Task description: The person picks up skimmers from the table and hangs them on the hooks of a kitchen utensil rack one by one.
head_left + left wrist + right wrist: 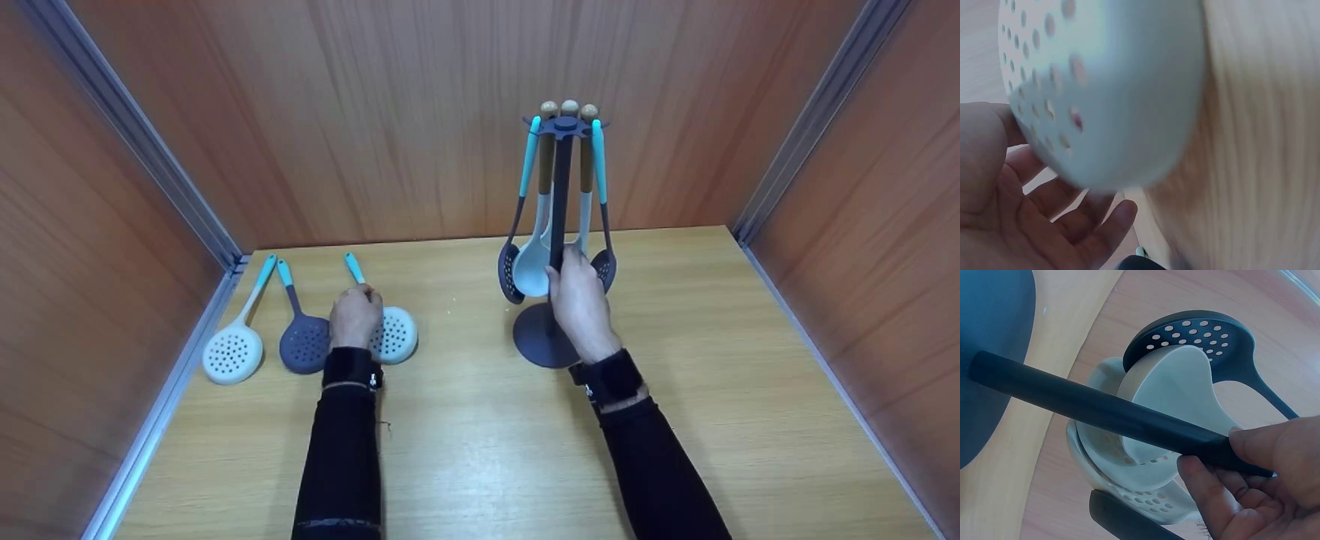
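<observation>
On the left, my left hand [355, 316] holds a pale blue skimmer [397, 335] with a turquoise handle, its fingers at the neck and handle. The left wrist view has the skimmer's perforated head large in front, partly hiding the fingers [1107, 230]. My right hand [583, 304] grips the post of a dark utensil stand [561, 202], thumb and fingers around it. From the stand's top hang dark slotted utensils with turquoise handles, such as a dark skimmer [1196, 332], and pale utensils with brown handles, including a pale spoon [531, 268].
Left of my left hand lie a dark skimmer [306, 345] and a white skimmer [232, 354], both turquoise-handled. The stand's round base [544, 337] rests on the wooden table [465, 450]. Wood-grain panels [375, 112] with grey metal edging enclose the back and sides.
</observation>
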Action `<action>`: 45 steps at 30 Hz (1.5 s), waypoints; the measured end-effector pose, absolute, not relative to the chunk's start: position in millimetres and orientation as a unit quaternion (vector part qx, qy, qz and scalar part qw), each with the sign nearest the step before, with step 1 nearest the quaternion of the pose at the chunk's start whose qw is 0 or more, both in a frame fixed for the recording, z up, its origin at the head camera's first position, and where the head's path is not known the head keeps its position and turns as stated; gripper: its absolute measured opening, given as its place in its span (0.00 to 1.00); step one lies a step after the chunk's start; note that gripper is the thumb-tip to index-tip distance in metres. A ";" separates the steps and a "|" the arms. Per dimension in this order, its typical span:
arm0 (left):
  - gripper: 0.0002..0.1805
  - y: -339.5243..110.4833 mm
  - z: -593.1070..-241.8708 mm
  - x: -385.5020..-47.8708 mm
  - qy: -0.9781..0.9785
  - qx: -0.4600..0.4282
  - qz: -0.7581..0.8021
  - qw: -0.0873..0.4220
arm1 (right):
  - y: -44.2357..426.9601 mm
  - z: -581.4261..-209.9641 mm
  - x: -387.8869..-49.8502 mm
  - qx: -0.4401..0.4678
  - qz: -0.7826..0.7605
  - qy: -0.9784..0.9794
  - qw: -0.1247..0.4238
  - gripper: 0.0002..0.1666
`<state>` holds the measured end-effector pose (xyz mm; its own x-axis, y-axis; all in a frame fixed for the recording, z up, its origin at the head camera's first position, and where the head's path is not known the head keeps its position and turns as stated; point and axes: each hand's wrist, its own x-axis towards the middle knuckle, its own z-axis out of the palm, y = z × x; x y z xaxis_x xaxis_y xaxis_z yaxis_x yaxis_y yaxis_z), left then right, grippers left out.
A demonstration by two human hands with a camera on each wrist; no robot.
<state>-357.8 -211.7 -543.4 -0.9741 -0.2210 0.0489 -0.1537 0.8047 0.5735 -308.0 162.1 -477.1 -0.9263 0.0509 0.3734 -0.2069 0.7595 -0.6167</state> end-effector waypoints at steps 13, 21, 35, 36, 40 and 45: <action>0.16 -210.9 -540.6 -358.7 -0.931 0.108 -0.335 0.100 | 162.5 -477.1 -307.0 0.049 0.344 -0.917 0.195 0.16; 0.17 -210.4 -539.1 -359.8 -0.911 0.119 -0.378 0.109 | 162.3 -477.4 -307.0 0.044 0.345 -0.918 0.190 0.16; 0.23 -203.7 -533.7 -357.7 -0.885 0.092 -0.417 0.184 | 162.4 -479.1 -307.1 0.055 0.339 -0.916 0.209 0.14; 0.24 -203.2 -533.0 -357.6 -0.884 0.091 -0.419 0.186 | 162.5 -478.9 -307.5 0.053 0.339 -0.916 0.207 0.14; 0.28 -200.1 -528.5 -355.3 -0.881 0.080 -0.421 0.199 | 162.3 -477.6 -308.1 0.048 0.339 -0.918 0.198 0.16; 0.31 -195.8 -522.3 -352.5 -0.880 0.062 -0.419 0.215 | 162.3 -477.3 -308.1 0.044 0.340 -0.919 0.194 0.17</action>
<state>-352.5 -195.8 -522.3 -0.9001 -0.2897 0.3253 0.0701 0.6406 0.7646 -308.1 162.3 -477.3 -0.9208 0.0504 0.3867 -0.2134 0.7648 -0.6079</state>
